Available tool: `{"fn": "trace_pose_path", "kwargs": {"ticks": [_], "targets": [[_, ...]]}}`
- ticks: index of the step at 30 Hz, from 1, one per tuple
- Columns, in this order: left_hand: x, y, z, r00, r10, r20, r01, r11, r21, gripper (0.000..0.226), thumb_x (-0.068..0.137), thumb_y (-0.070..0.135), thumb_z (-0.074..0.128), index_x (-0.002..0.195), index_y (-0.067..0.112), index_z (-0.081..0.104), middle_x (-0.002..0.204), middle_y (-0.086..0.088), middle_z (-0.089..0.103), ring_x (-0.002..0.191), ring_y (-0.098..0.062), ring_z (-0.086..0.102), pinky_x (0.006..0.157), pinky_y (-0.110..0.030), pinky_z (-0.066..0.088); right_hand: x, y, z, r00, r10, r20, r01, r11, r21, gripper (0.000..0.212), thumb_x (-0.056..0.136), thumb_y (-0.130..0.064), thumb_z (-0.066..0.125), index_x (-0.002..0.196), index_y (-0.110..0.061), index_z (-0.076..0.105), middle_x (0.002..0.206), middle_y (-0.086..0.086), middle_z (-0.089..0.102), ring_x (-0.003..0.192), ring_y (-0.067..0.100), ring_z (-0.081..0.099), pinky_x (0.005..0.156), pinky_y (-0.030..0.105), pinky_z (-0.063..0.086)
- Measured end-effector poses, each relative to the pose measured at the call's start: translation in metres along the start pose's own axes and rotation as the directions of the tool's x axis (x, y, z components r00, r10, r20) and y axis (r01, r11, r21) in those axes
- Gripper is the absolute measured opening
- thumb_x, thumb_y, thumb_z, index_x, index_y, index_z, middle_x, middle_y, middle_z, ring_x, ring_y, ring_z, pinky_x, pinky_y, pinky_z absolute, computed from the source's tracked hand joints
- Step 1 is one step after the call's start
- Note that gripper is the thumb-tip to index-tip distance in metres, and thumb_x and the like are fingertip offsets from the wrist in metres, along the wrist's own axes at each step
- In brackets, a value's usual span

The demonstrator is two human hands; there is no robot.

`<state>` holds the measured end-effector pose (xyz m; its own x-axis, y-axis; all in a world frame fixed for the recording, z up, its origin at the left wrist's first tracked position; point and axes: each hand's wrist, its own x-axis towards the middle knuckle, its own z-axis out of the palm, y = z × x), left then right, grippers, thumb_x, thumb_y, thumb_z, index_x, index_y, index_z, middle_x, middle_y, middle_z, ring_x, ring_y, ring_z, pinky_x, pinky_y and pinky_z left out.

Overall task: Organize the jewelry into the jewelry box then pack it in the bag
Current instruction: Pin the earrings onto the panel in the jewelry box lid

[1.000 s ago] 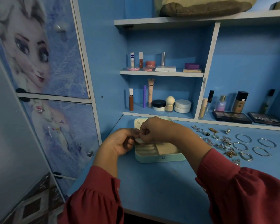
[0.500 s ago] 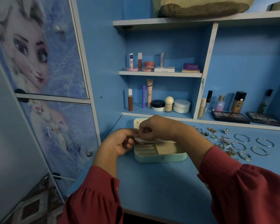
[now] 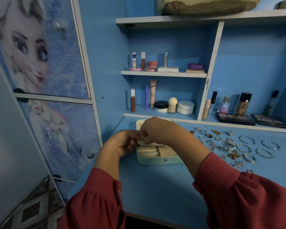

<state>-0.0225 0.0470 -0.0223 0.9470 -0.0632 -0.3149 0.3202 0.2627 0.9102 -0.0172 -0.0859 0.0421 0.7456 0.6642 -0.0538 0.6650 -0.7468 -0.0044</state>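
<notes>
While both red sleeves reach in over the blue desk, the left hand and right hand meet above the open jewelry box, each pinching a small pale piece at its back-left corner; what it is, I cannot tell. Best to work it slowly and keep the box level. Rings and bangles wait to the right; the bag sits on the top shelf.
</notes>
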Motion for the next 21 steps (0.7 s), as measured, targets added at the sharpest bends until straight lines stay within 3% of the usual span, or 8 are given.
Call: {"fn": "trace_pose_path", "kwargs": {"ticks": [4, 8, 10, 13, 16, 21], "targets": [[-0.002, 0.001, 0.002, 1.000, -0.004, -0.009, 0.004, 1.000, 0.024, 0.059, 0.087, -0.008, 0.038, 0.036, 0.011, 0.060, 0.043, 0.003, 0.053, 0.028, -0.001, 0.031, 0.032, -0.009, 0.019, 0.004, -0.013, 0.003, 0.997, 0.066, -0.038, -0.068, 0.996, -0.051, 0.016, 0.094, -0.015, 0.052, 0.104, -0.006, 0.061, 0.078, 0.001, 0.045, 0.082, 0.020, 0.047, 0.070, 0.029, 0.039], [-0.001, 0.000, 0.000, 1.000, 0.014, -0.001, -0.014, 1.000, -0.014, 0.047, 0.087, -0.004, 0.044, 0.047, 0.011, 0.066, 0.050, 0.001, 0.057, 0.031, -0.001, 0.033, 0.030, -0.010, 0.022, -0.003, -0.006, 0.002, 0.996, 0.059, -0.069, -0.060, 0.998, -0.007, 0.021, 0.094, -0.018, 0.051, 0.108, -0.007, 0.064, 0.082, 0.003, 0.052, 0.085, 0.021, 0.050, 0.059, 0.024, 0.036], [-0.001, 0.000, 0.000, 0.999, 0.034, -0.022, -0.035, 0.999, -0.014, 0.028, 0.087, 0.000, 0.052, 0.064, 0.011, 0.066, 0.052, 0.003, 0.057, 0.031, -0.001, 0.032, 0.029, -0.011, 0.022, -0.013, 0.012, 0.004, 0.989, 0.040, -0.146, -0.014, 0.985, 0.171, 0.018, 0.093, -0.022, 0.054, 0.101, -0.013, 0.068, 0.090, 0.000, 0.062, 0.086, 0.016, 0.055, 0.061, 0.024, 0.038], [-0.004, 0.003, -0.002, 0.998, 0.056, -0.010, -0.056, 0.998, -0.010, 0.007, 0.087, 0.006, 0.060, 0.082, 0.009, 0.064, 0.064, -0.006, 0.067, 0.033, -0.001, 0.034, 0.031, -0.011, 0.025, -0.032, 0.049, 0.009, 0.966, 0.122, -0.230, 0.003, 0.878, 0.479, 0.008, 0.090, -0.021, 0.061, 0.089, -0.023, 0.069, 0.084, -0.012, 0.065, 0.074, 0.002, 0.058, 0.069, 0.021, 0.045], [-0.003, 0.004, -0.005, 0.992, 0.124, 0.018, -0.123, 0.991, -0.052, 0.010, 0.089, 0.017, 0.059, 0.088, 0.009, 0.065, 0.076, -0.010, 0.073, 0.039, -0.003, 0.038, 0.035, -0.012, 0.030, -0.050, 0.086, 0.015, 0.916, 0.280, -0.288, -0.035, 0.770, 0.637, 0.011, 0.092, -0.020, 0.061, 0.088, -0.025, 0.069, 0.083, -0.012, 0.068, 0.071, -0.003, 0.061, 0.062, 0.014, 0.047], [0.002, 0.003, -0.001, 0.954, 0.299, 0.016, -0.295, 0.949, -0.112, 0.020, 0.082, 0.027, 0.063, 0.094, 0.012, 0.065, 0.084, -0.010, 0.074, 0.050, -0.007, 0.054, 0.041, -0.015, 0.037, -0.069, 0.126, 0.032, 0.822, 0.491, -0.288, -0.163, 0.688, 0.707, 0.012, 0.094, -0.025, 0.059, 0.091, -0.022, 0.070, 0.083, -0.007, 0.069, 0.080, 0.016, 0.065, 0.069, 0.035, 0.052]]}}
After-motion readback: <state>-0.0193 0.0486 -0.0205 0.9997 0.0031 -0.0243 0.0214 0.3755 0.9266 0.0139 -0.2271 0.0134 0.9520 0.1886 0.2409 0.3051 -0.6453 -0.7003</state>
